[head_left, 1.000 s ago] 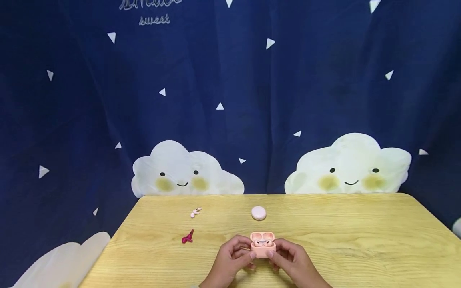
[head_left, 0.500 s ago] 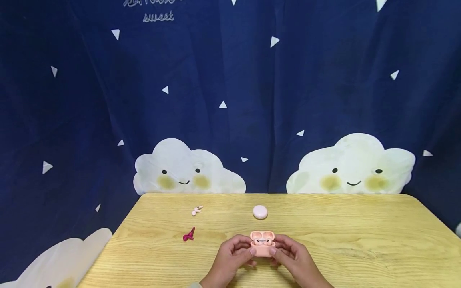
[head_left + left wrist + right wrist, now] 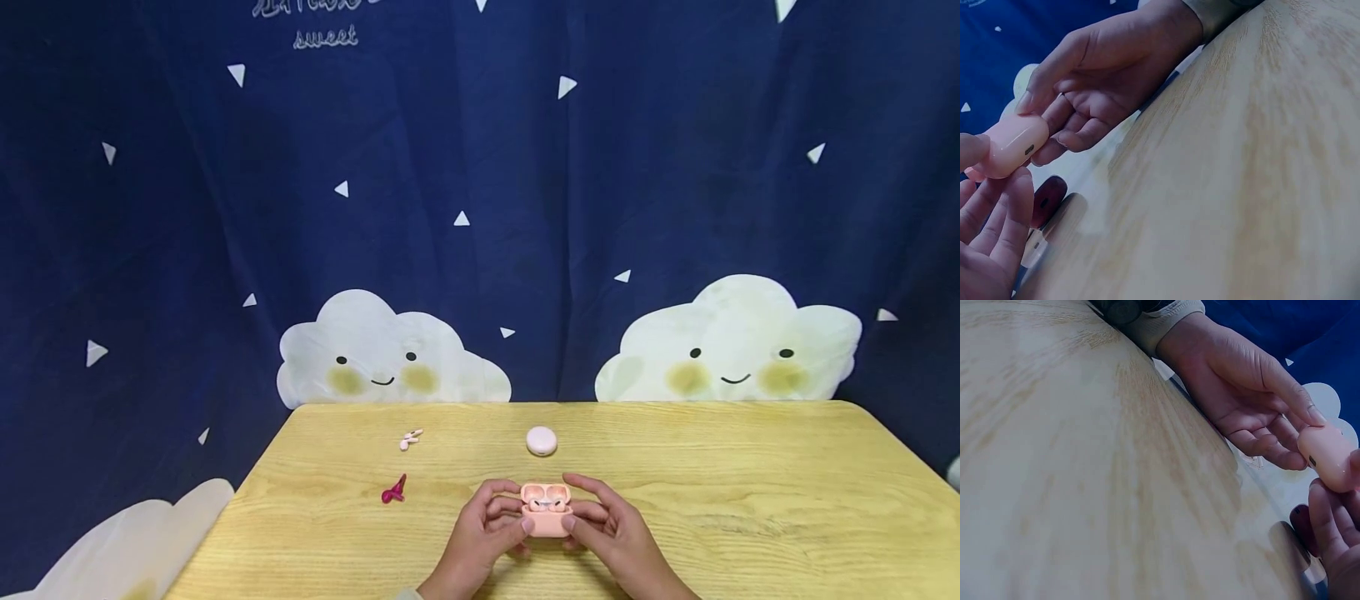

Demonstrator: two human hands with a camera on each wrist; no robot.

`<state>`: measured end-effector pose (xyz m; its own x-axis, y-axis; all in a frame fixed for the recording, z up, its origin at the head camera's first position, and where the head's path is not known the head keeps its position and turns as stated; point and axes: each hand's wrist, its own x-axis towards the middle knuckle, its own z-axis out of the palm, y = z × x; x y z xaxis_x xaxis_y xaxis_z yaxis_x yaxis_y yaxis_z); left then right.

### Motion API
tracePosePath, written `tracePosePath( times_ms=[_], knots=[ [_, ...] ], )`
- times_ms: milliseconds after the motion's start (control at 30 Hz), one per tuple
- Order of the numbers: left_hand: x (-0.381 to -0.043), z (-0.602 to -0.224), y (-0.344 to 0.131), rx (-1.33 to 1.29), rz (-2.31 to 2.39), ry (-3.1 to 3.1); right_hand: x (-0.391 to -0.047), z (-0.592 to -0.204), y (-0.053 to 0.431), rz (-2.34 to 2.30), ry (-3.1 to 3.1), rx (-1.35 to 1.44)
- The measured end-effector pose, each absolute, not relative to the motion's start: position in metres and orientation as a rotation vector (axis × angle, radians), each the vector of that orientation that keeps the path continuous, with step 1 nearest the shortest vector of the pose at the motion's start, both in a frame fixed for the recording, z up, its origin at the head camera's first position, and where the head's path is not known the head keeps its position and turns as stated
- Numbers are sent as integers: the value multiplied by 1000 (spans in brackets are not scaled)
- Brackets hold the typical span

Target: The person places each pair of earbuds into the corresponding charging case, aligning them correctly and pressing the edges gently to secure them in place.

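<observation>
A peach earbud case (image 3: pixel 547 523) stands with its lid up in the head view, and a pair of earbuds sits inside. My left hand (image 3: pixel 483 533) holds its left side, thumb on the front corner. From the right, my right hand (image 3: pixel 615 533) grips it the same way, with the index finger (image 3: pixel 592 482) lifted off beside the lid. Both wrist views show the rounded underside of the peach case (image 3: pixel 1019 144) held between the hands. A dark red rounded case (image 3: pixel 1049 201) appears beyond the left hand there; it is hidden in the head view.
On the wooden table (image 3: pixel 750 500), a round pale pink case (image 3: pixel 542 441) lies behind the hands. To the left are pale pink earbuds (image 3: pixel 410 440) and, nearer, dark pink earbuds (image 3: pixel 393 489). A blue curtain (image 3: pixel 525 167) hangs at the table's back edge.
My right index finger has straightened away from the peach case, and my left index finger has risen slightly. The case stays between both hands in nearly the same place.
</observation>
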<state>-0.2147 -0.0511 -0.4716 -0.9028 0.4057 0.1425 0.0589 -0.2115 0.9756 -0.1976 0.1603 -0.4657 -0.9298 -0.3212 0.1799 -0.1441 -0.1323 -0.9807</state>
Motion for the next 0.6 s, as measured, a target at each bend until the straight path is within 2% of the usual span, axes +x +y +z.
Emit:
tracePosePath(
  times_ms=[300, 600],
  knots=[
    [-215, -470, -53, 674, 2178, 1901, -198, -465, 161, -2173, 1999, -572],
    [-213, -470, -53, 624, 2165, 1863, -198, -465, 160, -2153, 2027, -568]
  ],
)
